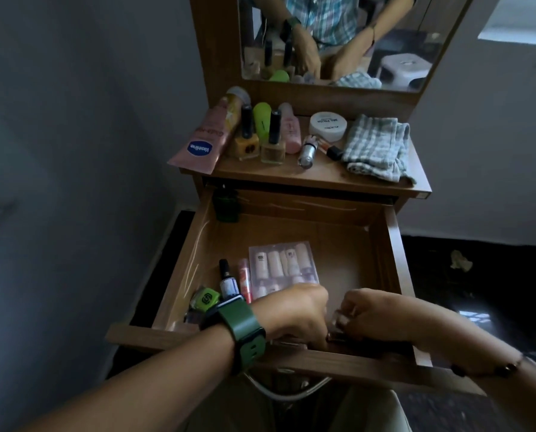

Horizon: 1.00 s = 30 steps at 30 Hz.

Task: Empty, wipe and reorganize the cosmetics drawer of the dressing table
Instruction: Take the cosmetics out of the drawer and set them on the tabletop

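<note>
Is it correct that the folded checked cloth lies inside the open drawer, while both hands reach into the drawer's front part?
Not quite. The head view shows the folded checked cloth on the dressing table top, beside the white round jar, not inside the open drawer. The rest holds: the left hand and right hand both reach into the drawer's front part.

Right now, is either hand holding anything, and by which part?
Both hands work at the drawer's near edge. The right hand pinches a small dark item by its top end; what it is cannot be told. The left hand's fingers are hidden.
</note>
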{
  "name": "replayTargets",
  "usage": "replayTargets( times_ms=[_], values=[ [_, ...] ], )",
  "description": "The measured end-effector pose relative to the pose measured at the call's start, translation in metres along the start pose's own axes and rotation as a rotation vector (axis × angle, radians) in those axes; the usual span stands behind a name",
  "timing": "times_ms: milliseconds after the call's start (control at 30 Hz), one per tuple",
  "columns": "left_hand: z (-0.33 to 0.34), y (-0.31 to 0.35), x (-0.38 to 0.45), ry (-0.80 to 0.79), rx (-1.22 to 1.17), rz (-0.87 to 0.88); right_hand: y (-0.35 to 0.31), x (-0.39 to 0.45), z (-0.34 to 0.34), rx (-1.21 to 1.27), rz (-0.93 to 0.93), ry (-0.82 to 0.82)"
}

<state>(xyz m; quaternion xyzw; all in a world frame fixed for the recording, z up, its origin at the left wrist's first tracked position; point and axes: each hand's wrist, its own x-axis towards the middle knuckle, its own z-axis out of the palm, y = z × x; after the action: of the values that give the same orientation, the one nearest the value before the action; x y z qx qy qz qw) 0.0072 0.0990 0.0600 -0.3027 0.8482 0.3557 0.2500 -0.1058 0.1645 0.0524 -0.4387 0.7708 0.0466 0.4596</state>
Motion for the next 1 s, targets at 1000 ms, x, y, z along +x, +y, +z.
replayTargets(
  times_ms=[1000],
  values=[
    [-0.089,-0.01,-0.002,0.447,-0.87,-0.018,-0.045,-0.014,-0.079,1.204,-0.36,0.204]
  ],
)
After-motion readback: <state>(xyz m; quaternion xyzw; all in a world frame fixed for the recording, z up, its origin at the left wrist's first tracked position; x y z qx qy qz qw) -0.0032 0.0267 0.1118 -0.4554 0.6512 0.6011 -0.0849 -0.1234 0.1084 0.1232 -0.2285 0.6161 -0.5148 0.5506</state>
